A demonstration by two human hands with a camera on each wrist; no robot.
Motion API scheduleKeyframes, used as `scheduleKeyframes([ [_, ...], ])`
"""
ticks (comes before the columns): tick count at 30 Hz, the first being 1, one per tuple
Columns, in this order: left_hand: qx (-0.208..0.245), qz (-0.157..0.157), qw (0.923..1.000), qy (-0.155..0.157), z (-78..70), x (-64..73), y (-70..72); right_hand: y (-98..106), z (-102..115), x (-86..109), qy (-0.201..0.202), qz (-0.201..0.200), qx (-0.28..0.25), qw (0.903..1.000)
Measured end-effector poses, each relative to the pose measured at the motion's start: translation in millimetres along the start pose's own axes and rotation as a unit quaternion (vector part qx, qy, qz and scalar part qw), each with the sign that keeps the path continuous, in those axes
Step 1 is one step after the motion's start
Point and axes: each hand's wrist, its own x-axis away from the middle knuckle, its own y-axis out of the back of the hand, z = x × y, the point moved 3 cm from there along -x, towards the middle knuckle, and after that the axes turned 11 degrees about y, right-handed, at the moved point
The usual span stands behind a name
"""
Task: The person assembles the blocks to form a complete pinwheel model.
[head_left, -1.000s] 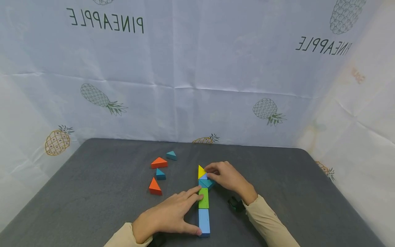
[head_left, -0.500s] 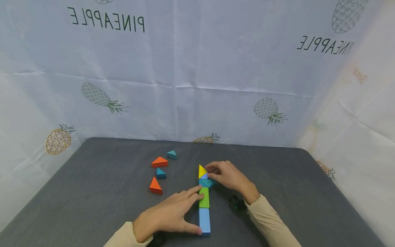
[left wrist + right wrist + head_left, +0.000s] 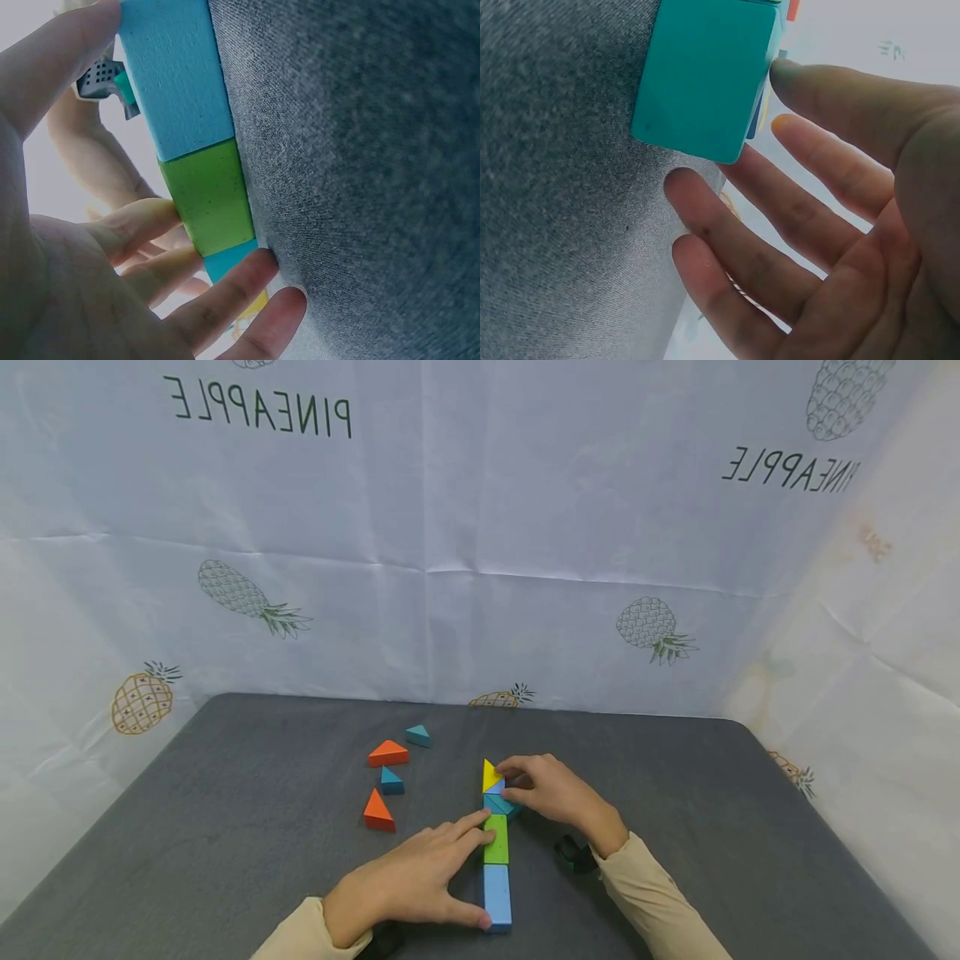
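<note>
Head view: right hand (image 3: 557, 792) slightly nearer

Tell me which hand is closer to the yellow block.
The right hand: it is close beside the yellow block, on its right. The left hand is farther off, lower down in the head view, at the green block.

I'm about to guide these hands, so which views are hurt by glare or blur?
Head view: no strong glare, green block easy to pick out. Left wrist: background around the left hand bleached white, tabletop blurred toward the right edge. Right wrist: background washed out, tabletop blurred toward the left edge, teal block clear.
</note>
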Motion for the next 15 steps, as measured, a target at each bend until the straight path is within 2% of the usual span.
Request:
scheduleKeyframes([
  [7, -0.007, 0.006, 0.9999, 0.005, -1.8, 0.2, 0.1, 3.7, 4.9, 3.0, 0.018, 0.017, 0.021, 0.9995],
  [15, -0.027, -0.003, 0.9996, 0.003, -4.5, 2.7, -0.2, 7.1, 13.0, 6.0, 0.047, 0.079, 0.031, 0.9953],
])
